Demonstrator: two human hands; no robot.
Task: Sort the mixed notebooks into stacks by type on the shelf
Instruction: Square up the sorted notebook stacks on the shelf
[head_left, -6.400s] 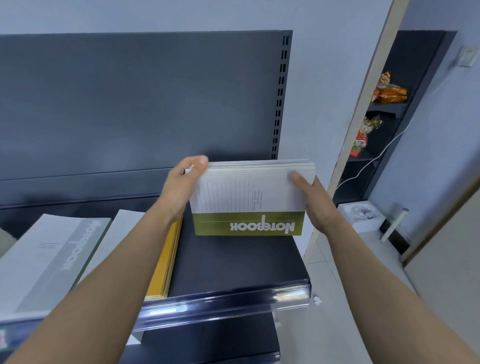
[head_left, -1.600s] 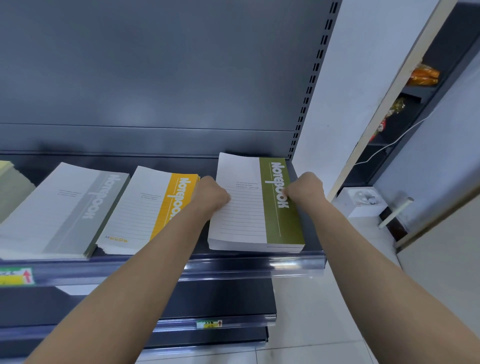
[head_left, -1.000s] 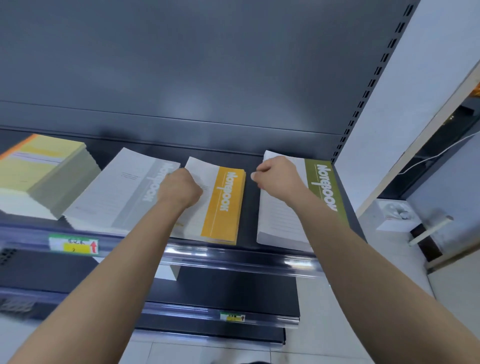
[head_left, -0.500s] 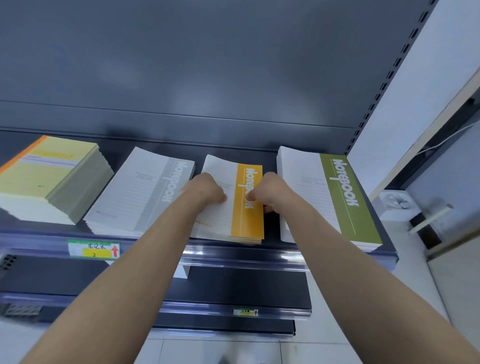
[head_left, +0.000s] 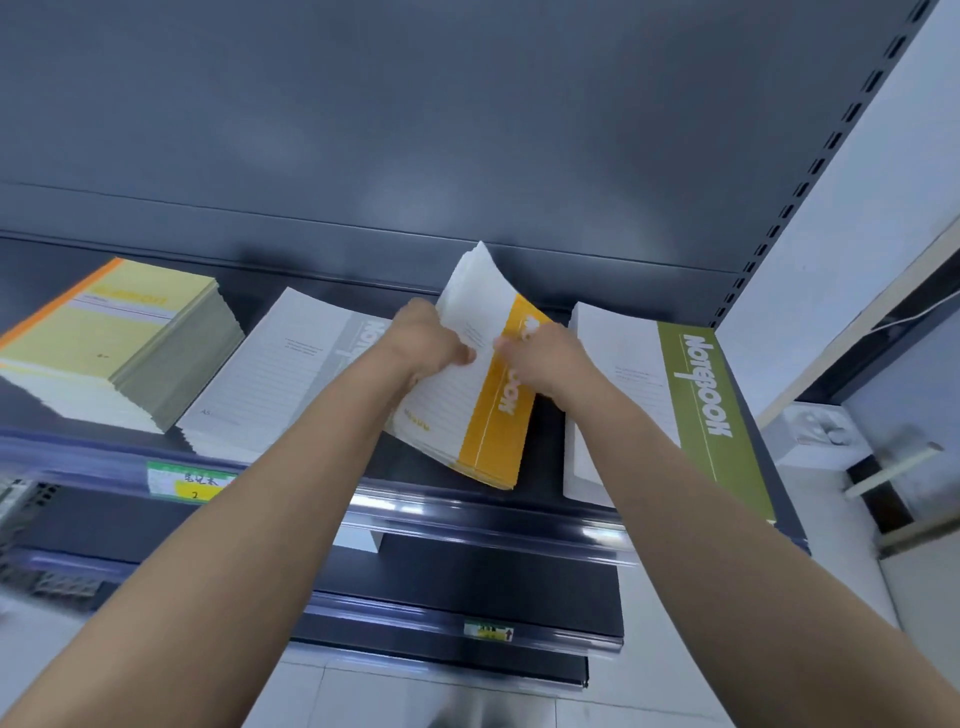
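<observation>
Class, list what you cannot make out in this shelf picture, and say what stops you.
1. Head view, price label: writing blurred and too small.
2. Head view, grey notebook stack: small print too small; the left forearm covers part of the title.
3. Head view, left hand and right hand gripping the orange notebook stack: most fingers hidden by the hands' backs and the stack.

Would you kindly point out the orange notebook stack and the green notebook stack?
orange notebook stack (head_left: 493, 441): head view, on orange cover band.
green notebook stack (head_left: 701, 405): head view, on green cover band.
</observation>
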